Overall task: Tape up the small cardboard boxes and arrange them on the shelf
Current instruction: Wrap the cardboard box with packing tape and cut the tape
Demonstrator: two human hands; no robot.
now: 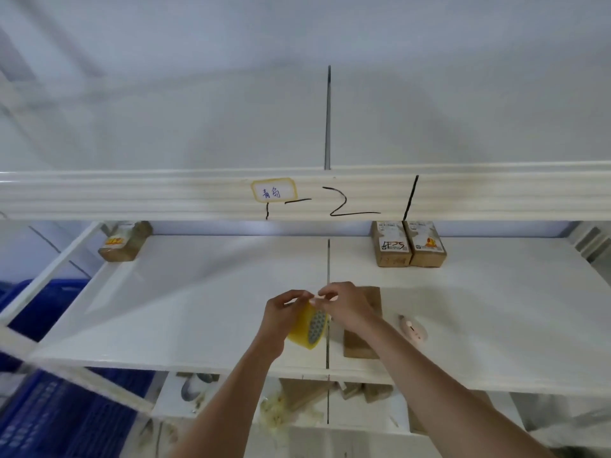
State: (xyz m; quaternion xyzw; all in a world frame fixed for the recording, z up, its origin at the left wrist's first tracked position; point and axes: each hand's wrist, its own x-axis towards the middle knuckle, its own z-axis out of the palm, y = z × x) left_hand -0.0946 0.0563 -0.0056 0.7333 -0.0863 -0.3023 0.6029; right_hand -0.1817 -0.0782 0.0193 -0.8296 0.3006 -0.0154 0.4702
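L hand point(283, 313) grips tape roll point(309, 327) | R hand point(344, 305) pinches its end | box point(362, 325) under R wrist

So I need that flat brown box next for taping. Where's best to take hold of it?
The brown box lies flat under the right forearm. Grip its long side edges from above, near the front end, since its far end sits beneath the right hand.

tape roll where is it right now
In the head view the yellow tape roll is low at centre, held in the left hand above the shelf, just left of a flat cardboard box.
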